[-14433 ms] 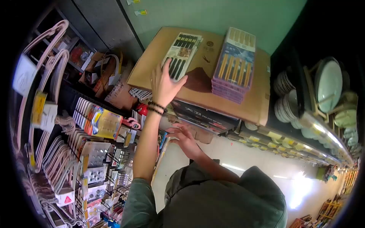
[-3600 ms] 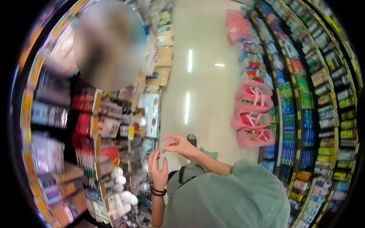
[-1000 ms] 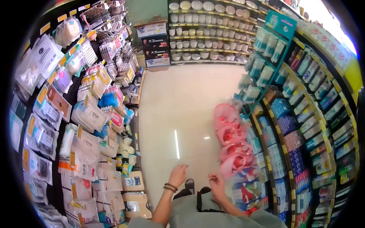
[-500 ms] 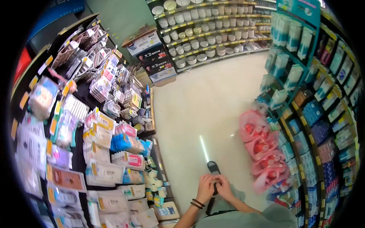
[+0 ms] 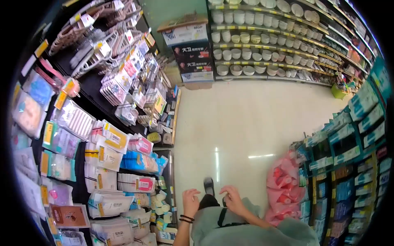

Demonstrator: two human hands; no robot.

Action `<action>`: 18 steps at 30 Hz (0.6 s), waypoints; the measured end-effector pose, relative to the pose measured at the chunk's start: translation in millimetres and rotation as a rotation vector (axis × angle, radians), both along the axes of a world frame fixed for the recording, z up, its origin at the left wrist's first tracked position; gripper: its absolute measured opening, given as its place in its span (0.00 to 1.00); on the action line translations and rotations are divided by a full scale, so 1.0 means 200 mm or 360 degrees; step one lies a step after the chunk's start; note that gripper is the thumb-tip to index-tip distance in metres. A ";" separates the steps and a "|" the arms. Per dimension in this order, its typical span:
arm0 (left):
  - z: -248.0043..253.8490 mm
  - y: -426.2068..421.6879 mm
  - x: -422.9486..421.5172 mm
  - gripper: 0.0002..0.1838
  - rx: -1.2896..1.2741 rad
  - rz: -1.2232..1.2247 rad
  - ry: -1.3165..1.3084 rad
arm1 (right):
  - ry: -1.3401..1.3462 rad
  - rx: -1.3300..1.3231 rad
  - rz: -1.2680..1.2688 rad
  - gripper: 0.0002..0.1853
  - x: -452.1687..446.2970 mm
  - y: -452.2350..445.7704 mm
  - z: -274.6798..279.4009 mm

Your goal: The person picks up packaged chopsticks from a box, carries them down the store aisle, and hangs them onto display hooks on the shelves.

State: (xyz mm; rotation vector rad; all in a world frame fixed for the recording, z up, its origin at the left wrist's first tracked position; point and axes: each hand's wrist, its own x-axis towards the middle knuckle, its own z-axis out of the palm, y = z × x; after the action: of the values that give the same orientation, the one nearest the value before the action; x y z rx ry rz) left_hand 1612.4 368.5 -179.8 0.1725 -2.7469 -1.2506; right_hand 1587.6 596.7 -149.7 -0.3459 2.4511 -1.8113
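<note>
My left hand (image 5: 191, 201), with dark bead bracelets (image 5: 186, 218) at the wrist, hovers before my body with loosely bent fingers. Nothing shows in it. Across a gap, my right hand (image 5: 232, 199) is held at the same height, its fingers curved inward and apart from the thumb, also with nothing visible in it. Between and below them are my green garment (image 5: 209, 219) with a black strap (image 5: 222, 216), and one dark shoe (image 5: 209, 186) on the floor. Closest to my left hand on the shelf are small pale packs (image 5: 160, 201).
At left, shelves hold packaged cloths (image 5: 111, 203) and hangers (image 5: 92, 61). Stacked boxes (image 5: 193, 57) stand ahead, beside shelves of bowls (image 5: 246, 39). At right, a pink bag (image 5: 283, 186) of red items sits on the pale floor (image 5: 230, 110) against a teal rack (image 5: 349, 139).
My hands were together at the fingertips and have moved apart, left hand leftward. The view has turned rightward and come nearer to the bowl shelves. A different stride shows at my feet.
</note>
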 end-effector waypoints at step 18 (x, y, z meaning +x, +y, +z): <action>0.17 -0.84 -2.09 0.10 -0.0053 0.0097 0.0316 | -0.0097 -0.0186 -0.0157 0.15 -1.84 -0.74 0.16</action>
State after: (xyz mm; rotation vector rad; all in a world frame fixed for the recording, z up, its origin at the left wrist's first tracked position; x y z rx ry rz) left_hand 1194.4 200.9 -145.6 0.1214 -2.5717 -1.1401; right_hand 1220.4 448.8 -117.1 -0.1769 2.3675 -1.9780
